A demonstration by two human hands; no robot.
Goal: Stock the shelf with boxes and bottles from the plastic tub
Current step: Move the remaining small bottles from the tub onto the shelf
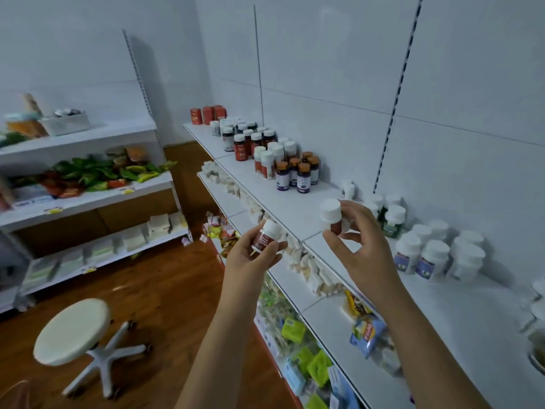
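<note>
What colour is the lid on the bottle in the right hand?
White. The lid of the bottle held by the right hand shows best in the head view.

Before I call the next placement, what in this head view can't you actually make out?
- Plastic tub: not in the head view at all, so what remains to stock is unknown.
- Label text on the bottle in the left hand: too small and blurred.
- Bottle in the right hand: label mostly covered by fingers.
- Items at the shelf's right end: cut off by the frame edge and blurred.
</note>
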